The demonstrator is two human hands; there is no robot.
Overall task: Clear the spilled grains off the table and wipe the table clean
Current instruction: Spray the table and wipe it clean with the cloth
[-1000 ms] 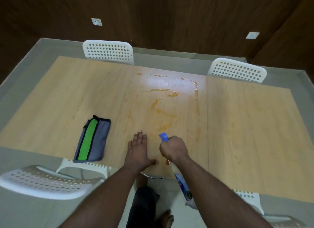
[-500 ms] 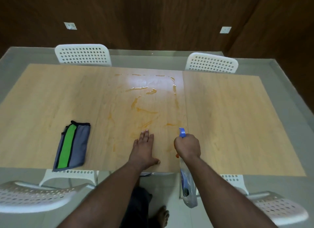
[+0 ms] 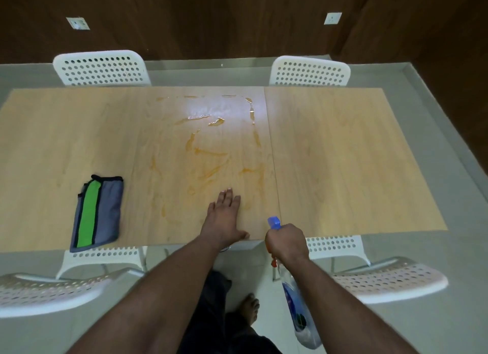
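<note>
The light wooden table [image 3: 343,155] carries orange smears and wet streaks [image 3: 211,153] across its middle panel. My left hand [image 3: 224,219] lies flat, fingers straight, on the table near the front edge, just below the smears. My right hand [image 3: 286,241] grips the neck of a clear spray bottle [image 3: 298,311] with a blue nozzle [image 3: 274,222]; the bottle hangs down past the table's front edge. A folded grey and green cloth [image 3: 96,212] lies on the left part of the table, apart from both hands. No grains show.
Two white perforated chairs [image 3: 101,68] [image 3: 310,71] stand at the far side. More white chairs [image 3: 383,277] [image 3: 50,290] are tucked at the near side. My leg and bare foot [image 3: 249,308] are on the pale floor below. Dark wood walls rise behind.
My right hand with the spray bottle has drifted right and back toward the front edge. My left hand stays flat on the table. The view shifted so that the table sits more centred.
</note>
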